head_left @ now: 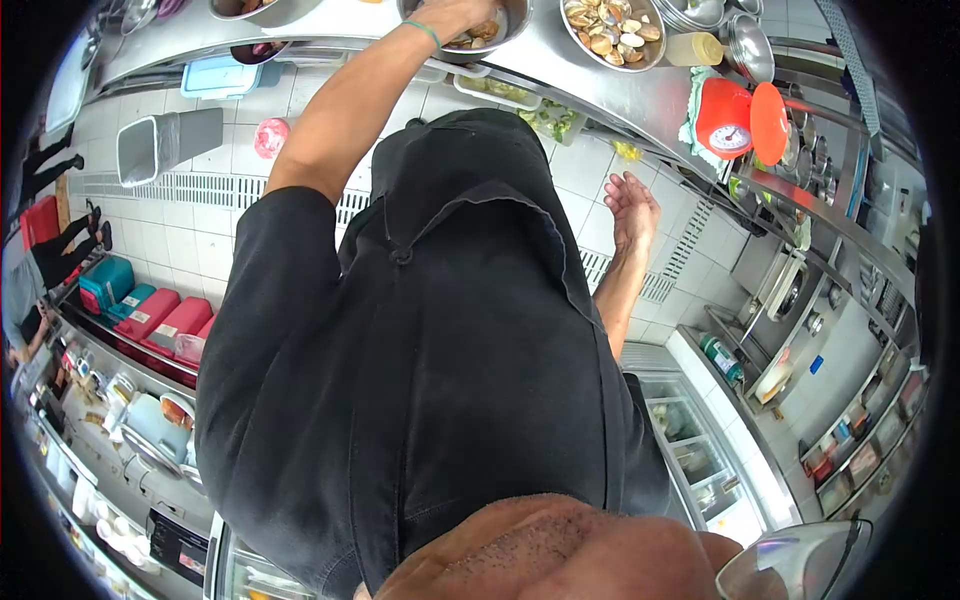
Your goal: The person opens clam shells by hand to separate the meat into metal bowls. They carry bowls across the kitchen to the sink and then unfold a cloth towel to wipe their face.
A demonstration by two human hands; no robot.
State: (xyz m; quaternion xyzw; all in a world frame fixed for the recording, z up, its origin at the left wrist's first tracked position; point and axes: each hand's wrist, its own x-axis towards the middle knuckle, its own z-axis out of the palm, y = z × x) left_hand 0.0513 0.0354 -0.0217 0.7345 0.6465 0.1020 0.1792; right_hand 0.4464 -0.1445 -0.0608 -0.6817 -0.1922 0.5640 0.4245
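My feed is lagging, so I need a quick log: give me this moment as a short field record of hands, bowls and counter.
left hand: left hand reaches into the metal bowl holding shellfish
right hand: right hand hangs open, holding nothing, above the tiled floor
second bowl: bowl of clams on the steel counter
scale: orange kitchen scale at the counter edge
bin: grey bin on the floor

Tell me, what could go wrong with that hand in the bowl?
1. The left hand digs among what look like shellfish; hard edges might nick a finger.
2. The metal bowl sits near the counter edge, so a hard push could tip it onto the tiled floor.
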